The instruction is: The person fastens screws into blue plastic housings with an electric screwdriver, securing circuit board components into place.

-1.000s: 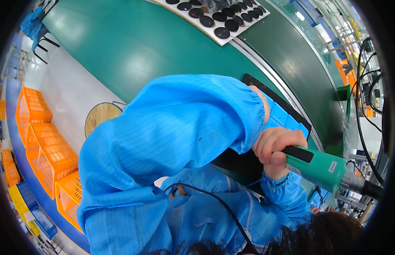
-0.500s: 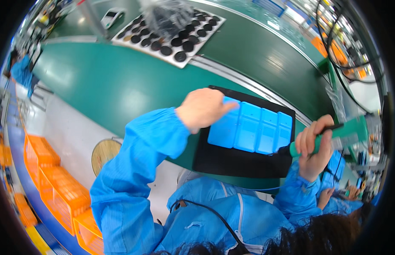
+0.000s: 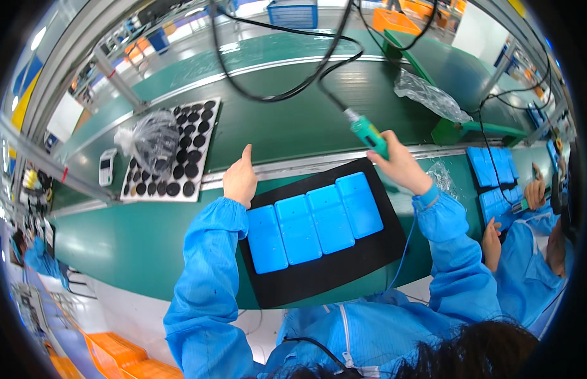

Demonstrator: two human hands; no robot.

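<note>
My right hand (image 3: 402,169) grips a green electric screwdriver (image 3: 370,137) past the far right corner of the black mat (image 3: 306,292). A black cable runs up from the tool. Beside the far left corner of the mat is my left hand (image 3: 239,182), one finger stretched away from me and the others curled; whatever is inside is hidden. Several blue rectangular plastic panels (image 3: 298,228) lie side by side on the mat, small holes near their ends. Neither hand touches them.
A white tray of black round parts (image 3: 193,155) lies at the left beneath a clear plastic bag (image 3: 156,140), near a small white device (image 3: 107,167). At the right, a co-worker's hand (image 3: 535,192) is near more blue panels (image 3: 494,167). Black cables (image 3: 268,98) hang overhead.
The view has swung. The screwdriver has left the near right end of the panels and is now up beyond the mat's far edge. My left hand has moved off the panels.
</note>
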